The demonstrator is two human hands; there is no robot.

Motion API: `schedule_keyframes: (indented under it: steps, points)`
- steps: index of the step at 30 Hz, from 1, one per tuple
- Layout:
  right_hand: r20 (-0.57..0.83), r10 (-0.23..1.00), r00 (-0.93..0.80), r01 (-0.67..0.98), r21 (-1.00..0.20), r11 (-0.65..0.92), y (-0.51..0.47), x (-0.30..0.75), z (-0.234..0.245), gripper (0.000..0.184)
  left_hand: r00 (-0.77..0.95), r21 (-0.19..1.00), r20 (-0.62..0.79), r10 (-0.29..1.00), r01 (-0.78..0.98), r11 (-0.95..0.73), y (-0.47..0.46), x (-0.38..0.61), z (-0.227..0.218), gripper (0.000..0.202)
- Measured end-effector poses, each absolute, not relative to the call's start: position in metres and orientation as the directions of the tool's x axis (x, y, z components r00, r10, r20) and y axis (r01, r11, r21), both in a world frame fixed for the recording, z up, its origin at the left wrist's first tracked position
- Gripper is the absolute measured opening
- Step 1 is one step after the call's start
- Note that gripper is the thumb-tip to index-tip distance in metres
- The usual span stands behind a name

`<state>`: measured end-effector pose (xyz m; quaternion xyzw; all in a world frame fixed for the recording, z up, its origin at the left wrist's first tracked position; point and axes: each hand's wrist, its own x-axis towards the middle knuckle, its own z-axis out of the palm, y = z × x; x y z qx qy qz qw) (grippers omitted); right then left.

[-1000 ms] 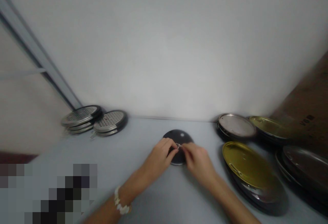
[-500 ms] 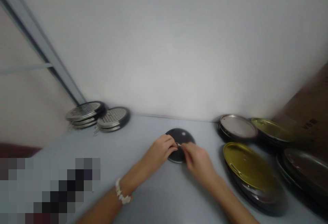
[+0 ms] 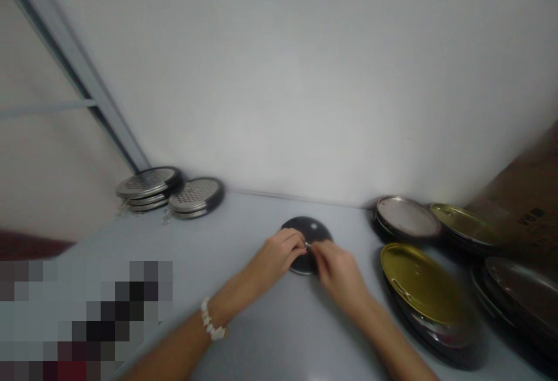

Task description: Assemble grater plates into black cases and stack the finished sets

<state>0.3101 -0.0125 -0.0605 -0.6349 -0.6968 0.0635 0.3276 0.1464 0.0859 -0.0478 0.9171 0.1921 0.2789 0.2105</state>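
Note:
A round black disc with a shiny rim [image 3: 305, 264] lies on the grey table, partly covered by both hands. Over its middle, my left hand [image 3: 285, 250] has its fingers pinched together. My right hand [image 3: 335, 262] pinches from the other side. Between the fingertips a small shiny metal piece [image 3: 307, 245] shows; its kind is too small to make out. A white bracelet [image 3: 211, 320] sits on my left wrist.
Stacks of round perforated metal pieces with black edges [image 3: 198, 193] stand at the back left. On the right are a gold round lid-like plate [image 3: 421, 282], a silver one [image 3: 405, 215] and darker ones [image 3: 523, 282]. Behind them is a brown cardboard box [image 3: 523, 195].
The view has shifted slightly. Both hands stay over the black disc, and their fingertips have come a little closer together around the small metal piece.

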Motion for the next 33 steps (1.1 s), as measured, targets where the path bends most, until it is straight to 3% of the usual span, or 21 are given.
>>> schedule_keyframes:
  steps: [7, 14, 18, 25, 29, 33]
  points:
    - [0.389, 0.919, -0.06, 0.859, -0.45, 0.246, -0.018, 0.304, -0.064, 0.025, 0.759, 0.37, 0.429, 0.489, 0.346, -0.862, 0.088, 0.146, -0.047, 0.013]
    - [0.481, 0.868, 0.123, 0.704, -0.659, 0.266, -0.019, 0.303, -0.056, 0.021, 0.777, 0.589, 0.403, 0.484, 0.185, -0.787, 0.085, 0.135, -0.034, 0.01]
    - [0.452, 0.863, 0.224, 0.584, -0.771, 0.253, -0.019, 0.3, -0.051, 0.022, 0.774, 0.627, 0.403, 0.489, 0.156, -0.763, 0.083, 0.133, -0.033, 0.013]
    - [0.497, 0.854, 0.153, 0.622, -0.72, 0.308, -0.021, 0.293, -0.056, 0.022, 0.698, 0.65, 0.387, 0.602, 0.257, -0.716, 0.081, 0.137, -0.04, 0.014]
    - [0.445, 0.849, 0.284, 0.604, -0.771, 0.203, -0.018, 0.296, -0.059, 0.026, 0.737, 0.713, 0.367, 0.567, 0.169, -0.681, 0.081, 0.137, -0.037, 0.009]
    - [0.447, 0.859, 0.251, 0.609, -0.763, 0.219, -0.018, 0.297, -0.059, 0.026, 0.745, 0.714, 0.367, 0.557, 0.159, -0.682, 0.083, 0.136, -0.042, 0.012]
